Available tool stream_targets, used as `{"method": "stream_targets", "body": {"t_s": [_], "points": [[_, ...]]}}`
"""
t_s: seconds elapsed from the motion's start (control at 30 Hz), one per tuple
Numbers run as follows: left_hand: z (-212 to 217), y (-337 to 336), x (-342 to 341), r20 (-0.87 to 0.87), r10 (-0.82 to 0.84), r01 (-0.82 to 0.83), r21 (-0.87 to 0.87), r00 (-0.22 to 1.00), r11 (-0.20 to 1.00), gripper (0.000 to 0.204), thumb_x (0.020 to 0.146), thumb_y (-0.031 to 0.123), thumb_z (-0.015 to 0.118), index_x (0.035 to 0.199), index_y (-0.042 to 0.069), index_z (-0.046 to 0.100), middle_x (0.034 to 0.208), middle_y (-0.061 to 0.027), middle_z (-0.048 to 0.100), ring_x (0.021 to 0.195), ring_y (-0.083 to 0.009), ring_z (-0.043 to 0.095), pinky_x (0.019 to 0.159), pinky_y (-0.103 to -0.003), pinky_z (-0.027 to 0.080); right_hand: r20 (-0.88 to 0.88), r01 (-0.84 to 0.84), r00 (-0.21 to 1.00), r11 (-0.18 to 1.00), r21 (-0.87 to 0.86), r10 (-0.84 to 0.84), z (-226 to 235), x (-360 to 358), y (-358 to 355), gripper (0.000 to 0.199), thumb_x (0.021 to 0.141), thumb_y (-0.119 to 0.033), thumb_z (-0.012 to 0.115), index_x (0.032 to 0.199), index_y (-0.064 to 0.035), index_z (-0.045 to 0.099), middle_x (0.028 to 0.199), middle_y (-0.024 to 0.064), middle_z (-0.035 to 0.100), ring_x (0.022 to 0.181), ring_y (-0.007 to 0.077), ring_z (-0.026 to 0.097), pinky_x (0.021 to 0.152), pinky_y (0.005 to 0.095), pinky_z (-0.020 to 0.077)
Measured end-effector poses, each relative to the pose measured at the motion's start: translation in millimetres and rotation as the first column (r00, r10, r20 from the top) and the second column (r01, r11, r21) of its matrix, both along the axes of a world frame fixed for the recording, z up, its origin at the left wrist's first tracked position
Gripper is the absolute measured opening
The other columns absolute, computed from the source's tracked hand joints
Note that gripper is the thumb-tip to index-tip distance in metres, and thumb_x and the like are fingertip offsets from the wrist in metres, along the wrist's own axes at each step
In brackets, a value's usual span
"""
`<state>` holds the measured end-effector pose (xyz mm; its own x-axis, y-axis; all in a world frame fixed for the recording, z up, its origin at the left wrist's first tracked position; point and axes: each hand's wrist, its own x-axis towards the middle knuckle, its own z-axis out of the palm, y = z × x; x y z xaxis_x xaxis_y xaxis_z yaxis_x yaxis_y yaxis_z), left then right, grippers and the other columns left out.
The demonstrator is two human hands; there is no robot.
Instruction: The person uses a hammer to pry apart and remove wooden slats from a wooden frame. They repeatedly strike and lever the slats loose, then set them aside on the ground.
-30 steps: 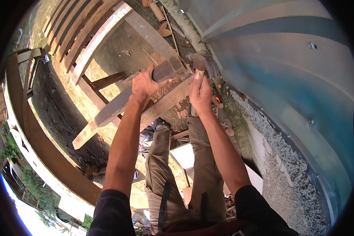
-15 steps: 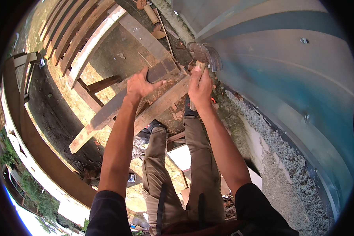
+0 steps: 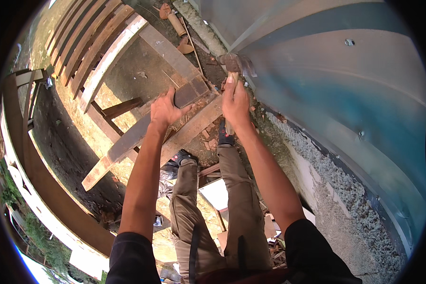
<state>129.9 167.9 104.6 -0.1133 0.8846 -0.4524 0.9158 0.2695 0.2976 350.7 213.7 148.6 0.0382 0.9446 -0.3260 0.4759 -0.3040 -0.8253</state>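
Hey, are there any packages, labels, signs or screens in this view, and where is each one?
None that I can make out as a package, label, sign or screen.
Nearest to one: a flat white rectangular sheet lying on the ground between the person's legs; blank as far as I can tell.
A small dark-and-white scrap by the left forearm is too small to identify.

Plank [image 3: 142,135] left of hammer [image 3: 232,64]; metal wall [image 3: 345,85] right.

Dirt ground [image 3: 128,80]: wooden planks [image 3: 175,52], brick rubble [image 3: 208,135].
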Motion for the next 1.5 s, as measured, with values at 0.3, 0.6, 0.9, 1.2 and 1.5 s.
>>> {"method": "stream_targets", "body": {"t_s": [0.3, 0.6, 0.9, 1.2, 1.5], "points": [[17, 16, -5, 0.073, 0.002, 0.013, -0.202, 0.997, 0.979, 0.081, 0.074, 0.064, 0.078, 0.125, 0.004, 0.057, 0.109, -0.0266, 0.072, 0.107, -0.0416, 0.070, 0.093, -0.047, 0.055, -0.106, 0.153, 0.986, 0.940, 0.306, -0.126, -28, -17, -16, 0.055, 0.109, -0.047, 0.041, 0.089, 0.0010, 0.059, 0.069, 0.0152, 0.062, 0.066, 0.0292, 0.065, 0.066, 0.0458, 0.0493], [8, 21, -15, 0.138, -0.015, 0.054, -0.284, 0.990, 0.957, 0.092, 0.068, 0.070, 0.078, 0.128, 0.003, 0.058, 0.107, -0.0259, 0.073, 0.105, -0.0412, 0.070, 0.093, -0.049, 0.054, 0.019, 0.034, 0.999, 0.990, 0.135, -0.036, -43, -8, -14, 0.057, 0.110, -0.048, 0.038, 0.088, 0.0006, 0.056, 0.065, 0.0107, 0.056, 0.061, 0.0283, 0.059, 0.062, 0.0453, 0.0464], [13, 24, -16, 0.180, -0.010, 0.058, -0.265, 0.984, 0.962, 0.090, 0.067, 0.068, 0.079, 0.127, 0.003, 0.061, 0.103, -0.0234, 0.075, 0.104, -0.0387, 0.071, 0.092, -0.047, 0.054, 0.016, -0.122, 0.991, 0.956, -0.267, 0.131, -34, 7, -4, 0.047, 0.109, -0.041, 0.044, 0.108, 0.0040, 0.060, 0.087, 0.0251, 0.065, 0.085, 0.0449, 0.063, 0.076, 0.0508, 0.0489], [10, 29, -21, 0.247, -0.007, 0.077, -0.275, 0.969, 0.958, 0.098, 0.065, 0.065, 0.082, 0.133, -0.002, 0.060, 0.113, -0.0253, 0.072, 0.108, -0.0381, 0.070, 0.097, -0.045, 0.052, 0.108, -0.194, 0.962, 0.909, -0.368, 0.249, -21, 6, 16, 0.053, 0.108, -0.045, 0.043, 0.109, 0.0052, 0.061, 0.097, 0.0339, 0.068, 0.101, 0.0509, 0.064, 0.087, 0.0569, 0.0482], [0, 49, -67, 0.331, 0.274, -0.122, -0.415, 0.903, 0.902, 0.106, 0.071, 0.083, 0.068, 0.132, -0.005, 0.065, 0.116, -0.0287, 0.071, 0.109, -0.0398, 0.069, 0.098, -0.050, 0.052, -0.265, 0.073, 0.949, 0.939, -0.336, -0.169, -14, 20, -35, 0.047, 0.109, -0.047, 0.043, 0.111, -0.0023, 0.055, 0.075, 0.0076, 0.053, 0.062, 0.0217, 0.052, 0.058, 0.0367, 0.0435]]}}
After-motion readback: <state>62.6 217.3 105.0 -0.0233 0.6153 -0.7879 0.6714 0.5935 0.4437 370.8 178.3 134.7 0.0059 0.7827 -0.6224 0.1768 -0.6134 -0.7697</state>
